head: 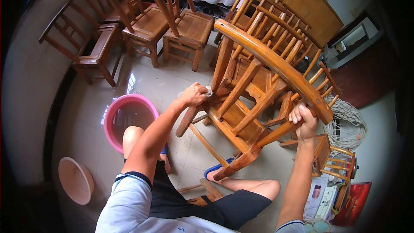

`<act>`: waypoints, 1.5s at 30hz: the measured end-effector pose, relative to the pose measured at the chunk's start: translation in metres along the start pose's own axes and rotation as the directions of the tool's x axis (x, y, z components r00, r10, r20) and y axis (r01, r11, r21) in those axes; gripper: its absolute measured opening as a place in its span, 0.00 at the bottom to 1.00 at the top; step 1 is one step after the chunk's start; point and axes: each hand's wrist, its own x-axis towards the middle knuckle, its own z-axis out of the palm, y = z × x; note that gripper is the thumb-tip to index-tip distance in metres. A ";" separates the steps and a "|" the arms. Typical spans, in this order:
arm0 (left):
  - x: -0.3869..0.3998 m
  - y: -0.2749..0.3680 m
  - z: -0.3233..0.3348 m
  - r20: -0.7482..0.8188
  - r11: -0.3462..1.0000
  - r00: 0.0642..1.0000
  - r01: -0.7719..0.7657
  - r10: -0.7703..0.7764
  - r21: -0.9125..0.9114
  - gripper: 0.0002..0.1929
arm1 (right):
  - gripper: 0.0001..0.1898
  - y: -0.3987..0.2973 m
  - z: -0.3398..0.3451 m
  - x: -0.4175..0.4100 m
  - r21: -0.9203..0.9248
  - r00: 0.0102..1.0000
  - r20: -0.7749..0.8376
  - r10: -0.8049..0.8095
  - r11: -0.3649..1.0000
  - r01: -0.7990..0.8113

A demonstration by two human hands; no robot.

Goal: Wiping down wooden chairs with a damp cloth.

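A varnished wooden chair stands tilted before my knees, its curved top rail nearest the camera. My right hand grips a back post just under the right end of that rail. At the chair's other side, my left hand holds a pale wet-looking cloth against the wood where a back post meets the seat. Most of the cloth is hidden by the fingers. By my left knee sits a pink plastic basin with murky water in it.
Several wooden chairs line the wall at the upper left. More chairs crowd behind the tilted one. A coil of pale cable lies at the right, above boxes. A pale pink basin leans on its side at the lower left.
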 end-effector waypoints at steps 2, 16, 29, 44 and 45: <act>-0.008 0.001 -0.013 0.096 0.847 0.949 0.311 -0.300 -0.432 0.16 | 0.11 0.000 -0.009 -0.007 -0.033 0.999 0.045 0.006 0.999 -0.004; 0.049 0.117 -0.079 -0.895 0.920 0.434 -0.299 -0.105 -0.254 0.15 | 0.12 -0.011 0.005 -0.022 -0.031 0.972 0.233 0.009 1.000 -0.002; 0.021 0.054 0.043 -0.734 0.992 0.667 0.077 -0.128 -0.103 0.17 | 0.12 -0.006 0.005 -0.019 0.045 0.945 0.325 0.033 0.998 -0.051; 0.045 0.132 -0.075 -0.553 0.380 0.762 -0.428 -0.336 -0.820 0.11 | 0.12 -0.005 0.005 -0.032 0.037 0.972 0.233 -0.008 0.999 -0.001; 0.042 0.142 -0.089 -0.528 0.318 0.781 -0.434 -0.333 -0.843 0.11 | 0.12 -0.005 0.007 -0.030 0.037 0.973 0.231 -0.011 0.999 0.003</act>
